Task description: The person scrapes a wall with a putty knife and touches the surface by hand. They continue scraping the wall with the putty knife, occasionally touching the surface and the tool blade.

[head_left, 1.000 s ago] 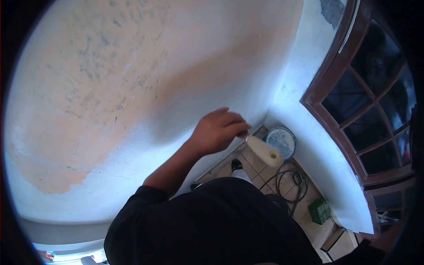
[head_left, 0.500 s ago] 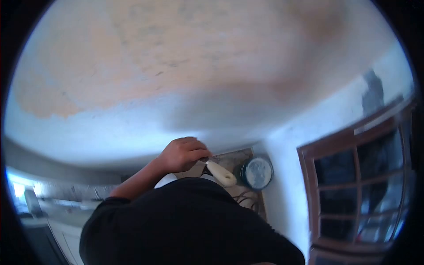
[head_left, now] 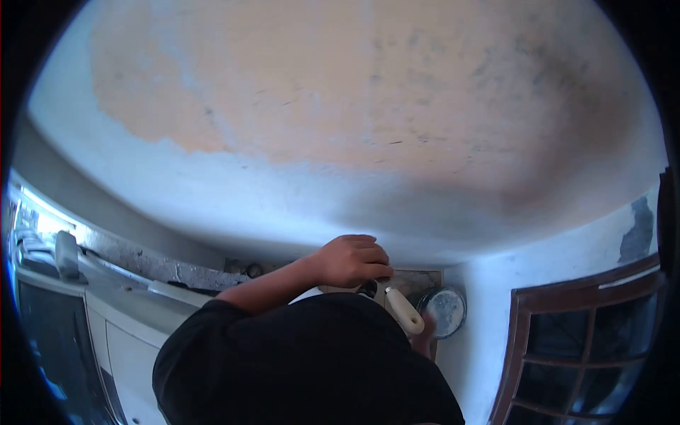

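Note:
My left hand (head_left: 352, 260) reaches across in front of my dark shirt, its fingers curled down over the near end of a putty knife. The cream handle of this putty knife (head_left: 405, 312) points down to the right and has a hole near its end; its blade is hidden under the hand. A small dark piece (head_left: 367, 288) shows just below my fingers. Part of my right hand (head_left: 423, 334) appears past the handle's end, close to a bucket (head_left: 448, 312); its fingers are hidden by the shirt and handle.
Ahead rises a wall (head_left: 304, 120) with bare orange patches and whitish coating. A brown-framed window (head_left: 584, 304) is on the right-hand wall. Along the left runs a counter (head_left: 134, 312) with pale cabinet doors below and items on top.
The view has swung left, bringing more of the counter in. My left hand and the putty knife sit farther right in view, and part of my right hand now shows near the bucket.

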